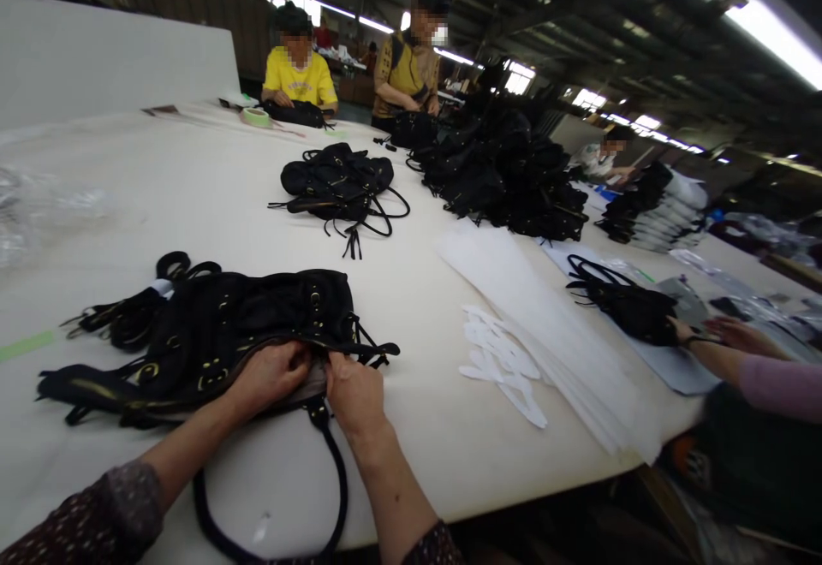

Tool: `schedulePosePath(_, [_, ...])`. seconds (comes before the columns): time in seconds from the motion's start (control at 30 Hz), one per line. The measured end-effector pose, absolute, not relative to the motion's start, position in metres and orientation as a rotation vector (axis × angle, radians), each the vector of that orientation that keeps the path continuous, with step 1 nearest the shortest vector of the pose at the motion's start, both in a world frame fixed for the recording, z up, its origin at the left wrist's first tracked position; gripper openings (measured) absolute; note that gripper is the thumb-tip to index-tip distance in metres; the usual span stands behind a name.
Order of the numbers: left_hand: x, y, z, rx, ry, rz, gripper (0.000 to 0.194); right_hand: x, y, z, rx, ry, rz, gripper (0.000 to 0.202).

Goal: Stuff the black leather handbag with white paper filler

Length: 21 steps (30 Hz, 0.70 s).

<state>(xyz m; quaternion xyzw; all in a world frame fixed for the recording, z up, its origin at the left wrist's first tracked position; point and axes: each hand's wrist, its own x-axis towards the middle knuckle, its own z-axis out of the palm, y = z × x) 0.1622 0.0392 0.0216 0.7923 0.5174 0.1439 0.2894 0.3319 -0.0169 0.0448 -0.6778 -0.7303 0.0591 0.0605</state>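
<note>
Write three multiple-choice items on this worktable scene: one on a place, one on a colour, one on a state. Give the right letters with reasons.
1. Where does the black leather handbag with brass buckles lie?
A. On the white table, right before the person's hands
B. On the floor
C. On a shelf

2. What colour is the roll of tape at the table's far end?
A. Red
B. Pale green
C. Blue

3. What are the left hand and right hand doing?
A. Resting flat on bare table
B. Holding scissors
C. Both pinching the bag's open top edge

Answers:
1 A: the bag lies flat on the tabletop at the near edge, under both hands.
2 B: the roll shows pale green beside the seated person in yellow.
3 C: the fingers of both hands close on the rim by the grey lining.
</note>
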Motion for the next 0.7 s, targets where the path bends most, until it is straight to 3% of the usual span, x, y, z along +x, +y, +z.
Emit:
schedulePosePath(0.4, [0.157, 0.038, 0.014, 2.066, 1.369, 0.451, 0.019, 0.332, -0.013, 0.049, -2.072, -2.155, 0.299, 0.027])
schedulePosePath(0.7, [0.155, 0.019, 0.050, 2.144, 1.279, 0.573, 0.009, 0.350, -0.006, 0.023, -1.489, -1.994, 0.760, 0.036])
